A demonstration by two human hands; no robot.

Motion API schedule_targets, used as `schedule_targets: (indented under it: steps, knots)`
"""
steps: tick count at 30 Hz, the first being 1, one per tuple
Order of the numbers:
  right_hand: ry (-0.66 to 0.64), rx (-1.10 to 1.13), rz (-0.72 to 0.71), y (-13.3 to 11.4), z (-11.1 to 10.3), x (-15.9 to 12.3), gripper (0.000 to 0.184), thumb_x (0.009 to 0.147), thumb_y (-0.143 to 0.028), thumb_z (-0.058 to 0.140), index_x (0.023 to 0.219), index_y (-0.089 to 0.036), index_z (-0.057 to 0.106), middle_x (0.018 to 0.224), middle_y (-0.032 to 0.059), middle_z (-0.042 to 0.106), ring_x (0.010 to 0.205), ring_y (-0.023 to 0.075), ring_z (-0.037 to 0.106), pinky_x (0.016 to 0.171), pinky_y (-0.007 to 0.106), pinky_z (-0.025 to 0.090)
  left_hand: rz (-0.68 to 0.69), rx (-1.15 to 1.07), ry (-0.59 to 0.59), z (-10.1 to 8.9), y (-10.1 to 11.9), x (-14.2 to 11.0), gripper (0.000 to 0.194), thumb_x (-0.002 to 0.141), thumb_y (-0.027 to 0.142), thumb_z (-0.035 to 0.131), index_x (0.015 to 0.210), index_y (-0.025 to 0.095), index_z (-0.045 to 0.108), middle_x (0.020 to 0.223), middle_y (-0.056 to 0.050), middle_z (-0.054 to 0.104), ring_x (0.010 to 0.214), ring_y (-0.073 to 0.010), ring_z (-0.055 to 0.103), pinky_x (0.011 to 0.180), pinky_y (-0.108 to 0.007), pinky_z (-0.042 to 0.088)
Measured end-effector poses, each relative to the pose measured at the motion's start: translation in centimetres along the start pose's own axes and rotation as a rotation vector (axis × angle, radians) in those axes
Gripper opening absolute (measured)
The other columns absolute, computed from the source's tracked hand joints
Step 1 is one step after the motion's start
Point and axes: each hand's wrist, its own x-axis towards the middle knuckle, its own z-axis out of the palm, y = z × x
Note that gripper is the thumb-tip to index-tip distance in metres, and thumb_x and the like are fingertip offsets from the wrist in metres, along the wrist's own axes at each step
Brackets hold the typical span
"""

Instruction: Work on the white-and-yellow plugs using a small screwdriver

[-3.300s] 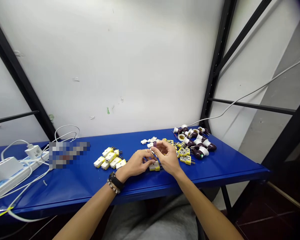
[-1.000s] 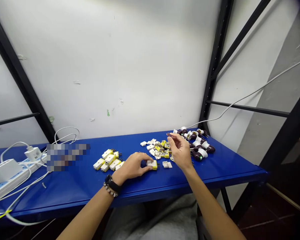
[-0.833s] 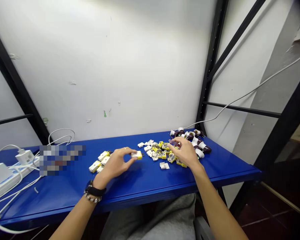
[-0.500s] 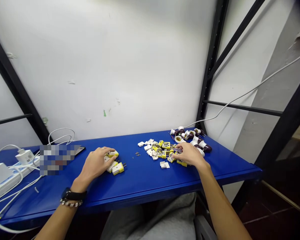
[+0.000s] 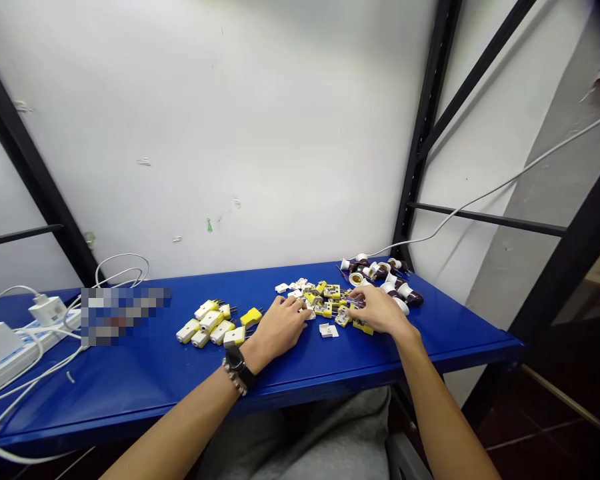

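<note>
Pinching what looks like a small screwdriver with a clear purple handle (image 5: 355,302), the right hand (image 5: 380,310) stays low, with thumb and fingers pressed together around the tool. This low grip, close to the table, seems good for steady control of such a short tool. Its tip is among the yellow-and-white plug parts (image 5: 325,300), but I cannot tell if it touches a screw. The left hand (image 5: 280,327) lies curved with the fingers a little spread, at the near edge of this pile; I cannot tell if it holds a small piece under the fingertips. A wristwatch (image 5: 236,363) and a beaded bracelet (image 5: 233,373) sit on the left wrist. Just left of this hand, finished-looking yellow-and-white plugs (image 5: 207,323) lie in a group, and a loose white plug cover (image 5: 329,330) lies just in front of the pile. Beyond the right hand are dark lamp holders with white collars (image 5: 380,270), all on a blue metal table (image 5: 130,380).
</note>
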Motion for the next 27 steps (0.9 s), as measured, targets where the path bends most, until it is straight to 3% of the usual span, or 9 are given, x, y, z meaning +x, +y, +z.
schedule_targets:
  steps: [6,10,14,20,24,27]
  knots:
    - [0.072,0.227,-0.145,-2.1,-0.4,-0.8,0.038,0.079,-0.042,0.073,0.108,-0.018,0.077,0.114,0.0110,0.075,0.103,0.0299,0.069,0.082,0.035,0.053,-0.030,-0.073,-0.011,0.1,-0.4,-0.4,0.021,0.100,0.025,0.052,0.113,0.024,0.069,0.111,-0.008,0.070,0.102,-0.0258,0.061,0.081,-0.037,0.042]
    - [-0.040,0.383,-0.305,-5.2,0.1,-2.2,0.034,0.082,-0.042,0.071,0.106,-0.019,0.078,0.107,0.0084,0.077,0.095,0.0272,0.070,0.081,0.034,0.053,-0.035,-0.175,0.005,0.0,-0.9,-0.8,0.017,0.100,0.026,0.053,0.099,0.024,0.070,0.107,-0.005,0.071,0.099,-0.0241,0.062,0.080,-0.037,0.042]
    - [-0.158,0.379,-0.387,-7.6,1.4,-3.4,0.032,0.078,-0.039,0.076,0.104,-0.020,0.078,0.100,0.0068,0.077,0.090,0.0257,0.069,0.079,0.033,0.052,-0.118,-0.261,0.095,-0.1,-1.8,-1.4,0.014,0.097,0.024,0.052,0.098,0.021,0.066,0.102,-0.007,0.071,0.095,-0.0243,0.063,0.080,-0.036,0.044]
    - [-0.215,0.269,-0.388,-9.3,3.7,-3.9,0.044,0.069,-0.040,0.086,0.108,-0.023,0.075,0.107,0.0066,0.076,0.103,0.0292,0.067,0.087,0.036,0.049,-0.349,-0.603,0.316,-0.6,-3.5,-2.9,0.018,0.099,0.033,0.046,0.092,0.020,0.057,0.083,-0.002,0.066,0.072,-0.0182,0.061,0.067,-0.030,0.045]
    - [-0.207,0.283,-0.368,-9.3,4.0,-3.7,0.037,0.073,-0.042,0.081,0.104,-0.022,0.075,0.103,0.0067,0.077,0.099,0.0274,0.068,0.085,0.034,0.049,-0.375,-0.736,0.355,-0.6,-3.8,-3.2,0.021,0.099,0.034,0.045,0.088,0.020,0.056,0.077,-0.001,0.064,0.068,-0.0164,0.059,0.063,-0.027,0.045]
    - [-0.225,0.264,-0.356,-8.9,3.9,-3.6,0.051,0.065,-0.047,0.087,0.107,-0.022,0.074,0.107,0.0072,0.075,0.102,0.0289,0.067,0.085,0.036,0.049,-0.385,-0.761,0.354,-0.6,-3.5,-3.2,0.023,0.099,0.037,0.046,0.087,0.020,0.057,0.074,0.000,0.063,0.066,-0.0160,0.058,0.060,-0.026,0.043]
